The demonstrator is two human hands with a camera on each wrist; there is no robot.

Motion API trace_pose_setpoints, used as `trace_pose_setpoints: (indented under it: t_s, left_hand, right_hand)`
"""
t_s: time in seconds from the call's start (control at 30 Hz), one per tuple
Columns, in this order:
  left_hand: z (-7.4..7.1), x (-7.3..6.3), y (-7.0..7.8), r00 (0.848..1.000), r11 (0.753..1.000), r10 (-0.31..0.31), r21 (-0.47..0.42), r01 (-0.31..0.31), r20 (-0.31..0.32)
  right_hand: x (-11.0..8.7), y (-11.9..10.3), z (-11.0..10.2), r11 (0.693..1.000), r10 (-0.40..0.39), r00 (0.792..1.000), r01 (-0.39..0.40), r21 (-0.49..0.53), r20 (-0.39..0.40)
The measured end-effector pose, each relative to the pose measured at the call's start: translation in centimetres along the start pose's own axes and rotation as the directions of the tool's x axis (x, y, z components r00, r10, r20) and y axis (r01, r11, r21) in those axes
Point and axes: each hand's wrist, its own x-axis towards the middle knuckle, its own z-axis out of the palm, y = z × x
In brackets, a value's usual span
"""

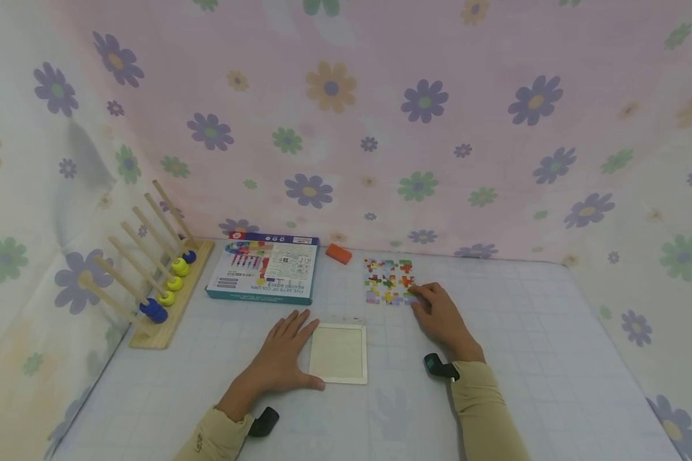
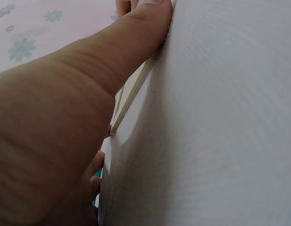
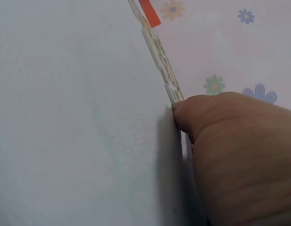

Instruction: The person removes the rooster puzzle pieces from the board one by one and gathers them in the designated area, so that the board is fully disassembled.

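Note:
A square, shallow white-rimmed tray lies flat on the table near the middle. My left hand rests at its left side with fingers spread, the thumb touching the lower left corner. In the left wrist view the thumb hides part of the tray's edge. To the right, colourful jigsaw pieces lie in rows with gaps between them. My right hand pinches a puzzle piece at their lower right corner. The right wrist view shows the thumb against the pieces' edge; the other fingertips are hidden.
A bead-toy box lies behind my left hand, with an orange block beside it. At the left stands a wooden peg rack with blue and yellow beads. Floral cloth hangs behind the table.

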Motion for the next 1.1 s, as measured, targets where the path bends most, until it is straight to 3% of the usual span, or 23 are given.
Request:
trace_pose_setpoints:
  t_s: [0.5,1.1]
  left_hand:
    - [0.41,-0.15,-0.13,1.0,1.0,0.008,0.013,-0.008,-0.011]
    - [0.28,-0.18,-0.02,1.0,1.0,0.004,0.007,-0.004,-0.011]
  right_hand:
    - [-0.53,-0.23,0.6,0.997,0.076,0.997,-0.076,-0.007,-0.03]
    - [-0.85,-0.87,0.22,0.995,0.096,0.995,-0.095,0.034,-0.029]
